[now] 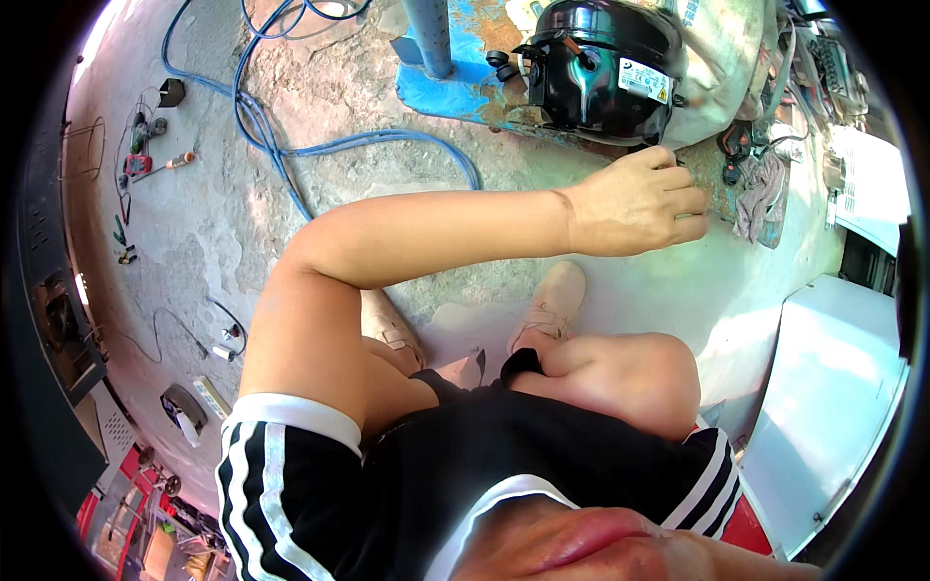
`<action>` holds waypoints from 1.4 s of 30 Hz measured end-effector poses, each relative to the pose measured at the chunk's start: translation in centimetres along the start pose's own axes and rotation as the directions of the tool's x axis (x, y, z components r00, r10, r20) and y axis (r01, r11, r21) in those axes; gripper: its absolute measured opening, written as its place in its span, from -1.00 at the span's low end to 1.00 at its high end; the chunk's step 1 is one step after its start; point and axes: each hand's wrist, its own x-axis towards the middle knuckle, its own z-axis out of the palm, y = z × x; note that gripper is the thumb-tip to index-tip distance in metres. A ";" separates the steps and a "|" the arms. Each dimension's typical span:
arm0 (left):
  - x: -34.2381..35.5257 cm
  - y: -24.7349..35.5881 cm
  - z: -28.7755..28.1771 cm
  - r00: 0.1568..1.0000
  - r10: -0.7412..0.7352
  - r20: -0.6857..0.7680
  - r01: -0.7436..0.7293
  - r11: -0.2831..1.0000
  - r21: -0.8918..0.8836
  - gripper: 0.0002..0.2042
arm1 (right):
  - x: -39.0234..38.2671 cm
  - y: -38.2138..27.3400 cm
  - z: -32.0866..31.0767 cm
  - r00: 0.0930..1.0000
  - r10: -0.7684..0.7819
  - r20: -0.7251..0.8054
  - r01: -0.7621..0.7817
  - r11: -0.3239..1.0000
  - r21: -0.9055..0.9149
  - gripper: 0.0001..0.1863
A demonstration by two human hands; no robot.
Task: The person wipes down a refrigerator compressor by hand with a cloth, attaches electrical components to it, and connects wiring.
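Observation:
My left hand (639, 205) reaches across to the right, with its arm bent over the floor. Its fingers are curled under and the back of the hand shows, so whatever they hold is hidden. Just beyond the knuckles sits a black compressor (601, 77) with a white label on its side. The hand is close to the compressor's lower edge; whether it touches cannot be made out. Beneath the compressor is a worn blue metal base (465, 95) with an upright post. My right hand is outside the picture; only the right sleeve (699, 474) shows.
A blue hose (260, 126) loops over the rough floor at the left. Further left lie a screwdriver (174, 163), a red meter (137, 165) and cables. A grey rag (760, 198) hangs right of the hand. A pale panel (823, 387) leans at the right.

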 end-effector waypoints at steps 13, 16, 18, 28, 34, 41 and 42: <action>-15.0 -10.3 -2.3 0.775 -0.630 -0.050 0.629 0.777 -0.037 -0.53 | -1.4 -6.0 11.4 0.930 -0.001 -0.367 -0.003 1.000 -0.010 -0.81; -15.3 -11.7 -0.4 0.848 -0.530 -0.028 0.529 0.840 0.116 -0.45 | -1.1 -6.4 12.3 0.916 0.006 -0.401 -0.002 1.000 0.011 -0.81; -15.0 -12.1 0.2 0.871 -0.489 -0.033 0.483 0.844 0.232 -0.42 | -0.9 -6.6 12.6 0.909 0.013 -0.416 -0.006 1.000 0.018 -0.81; -14.4 -13.5 -0.7 0.786 -0.592 0.181 0.563 0.805 0.189 -0.44 | -0.4 -7.4 12.5 0.903 0.039 -0.429 -0.022 0.999 0.044 -0.80; -14.9 -13.9 -0.3 0.824 -0.554 0.120 0.534 0.829 0.164 -0.55 | -0.1 -8.0 12.5 0.906 0.043 -0.421 -0.030 0.999 0.037 -0.80; -13.7 -13.3 -0.2 0.794 -0.600 0.102 0.558 0.784 0.272 -0.56 | 0.2 -9.0 12.8 0.907 0.060 -0.417 -0.064 0.998 0.005 -0.79; -13.8 -13.1 -0.2 0.793 -0.599 0.111 0.550 0.782 0.292 -0.56 | 0.4 -8.9 12.9 0.907 0.067 -0.416 -0.071 0.997 0.005 -0.79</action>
